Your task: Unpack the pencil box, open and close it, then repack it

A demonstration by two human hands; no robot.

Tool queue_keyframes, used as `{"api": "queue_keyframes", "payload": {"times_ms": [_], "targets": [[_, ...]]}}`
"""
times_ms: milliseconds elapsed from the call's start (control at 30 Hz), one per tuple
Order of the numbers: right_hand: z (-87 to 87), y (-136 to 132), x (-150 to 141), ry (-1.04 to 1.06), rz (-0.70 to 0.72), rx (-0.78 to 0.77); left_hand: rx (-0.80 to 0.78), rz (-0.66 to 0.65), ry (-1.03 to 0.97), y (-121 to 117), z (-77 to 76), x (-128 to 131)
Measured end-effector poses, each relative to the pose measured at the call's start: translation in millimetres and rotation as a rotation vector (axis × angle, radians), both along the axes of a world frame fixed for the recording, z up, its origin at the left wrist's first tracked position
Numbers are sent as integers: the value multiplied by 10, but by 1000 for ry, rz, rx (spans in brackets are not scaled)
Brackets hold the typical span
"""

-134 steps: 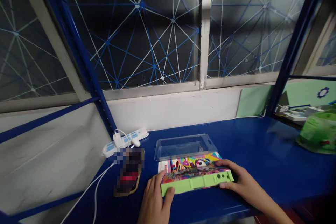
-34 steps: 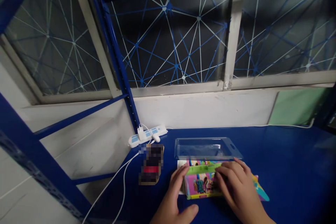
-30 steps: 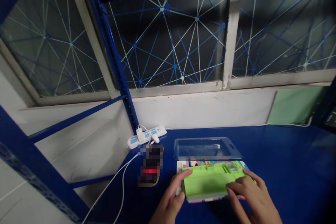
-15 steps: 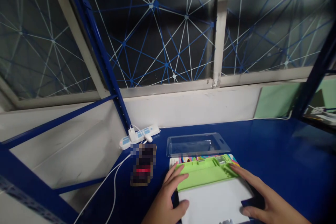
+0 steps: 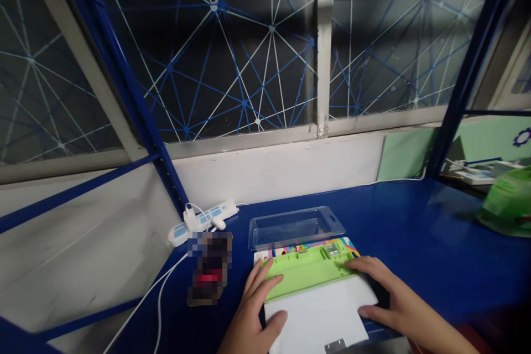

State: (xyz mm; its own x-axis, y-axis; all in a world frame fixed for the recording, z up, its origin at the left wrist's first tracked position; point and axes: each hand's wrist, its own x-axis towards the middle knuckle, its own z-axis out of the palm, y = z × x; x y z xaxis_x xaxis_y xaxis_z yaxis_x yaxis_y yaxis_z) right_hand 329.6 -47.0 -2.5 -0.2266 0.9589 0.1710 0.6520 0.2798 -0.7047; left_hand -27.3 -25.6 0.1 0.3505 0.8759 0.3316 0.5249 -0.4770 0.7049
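Note:
A light-green plastic tray (image 5: 296, 281) with compartments joins a white panel (image 5: 317, 312), like an opened pencil box. A small metal piece (image 5: 335, 346) is on the panel's near edge. My left hand (image 5: 257, 310) lies along the left side, fingers spread over the tray and thumb on the panel. At the right end, the fingertips of my right hand (image 5: 392, 294) touch the small compartments, its thumb at the panel's edge. Neither hand is wrapped round the box. Behind the tray, a colourful printed card (image 5: 306, 245) shows from underneath.
A clear plastic shell (image 5: 327, 215) lies behind the card on the blue table (image 5: 418, 243). To the left are a blurred-out phone-like object (image 5: 211, 268), a white power strip (image 5: 224, 211) and white cables (image 5: 159, 310). A green bag (image 5: 508, 204) stands at far right.
My view has turned right, shifting the scene left and bringing the green bag into sight. My right fingers have bent a little over the tray's end. My left hand keeps its place on the box.

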Motion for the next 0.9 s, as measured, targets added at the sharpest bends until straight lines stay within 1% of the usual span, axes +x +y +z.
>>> {"api": "queue_keyframes", "payload": {"times_ms": [167,533,767,900], "targets": [[38,-30,-44,-34,46,43,4,14,13,-5,-1,11],[86,-39,-51,1,64,48,-3,7,22,0,-3,15],[61,-33,32,126,97,39,-61,7,-31,2,31,-4],[43,-34,41,159,43,38,-95,-39,-142,31,39,-57]]}}
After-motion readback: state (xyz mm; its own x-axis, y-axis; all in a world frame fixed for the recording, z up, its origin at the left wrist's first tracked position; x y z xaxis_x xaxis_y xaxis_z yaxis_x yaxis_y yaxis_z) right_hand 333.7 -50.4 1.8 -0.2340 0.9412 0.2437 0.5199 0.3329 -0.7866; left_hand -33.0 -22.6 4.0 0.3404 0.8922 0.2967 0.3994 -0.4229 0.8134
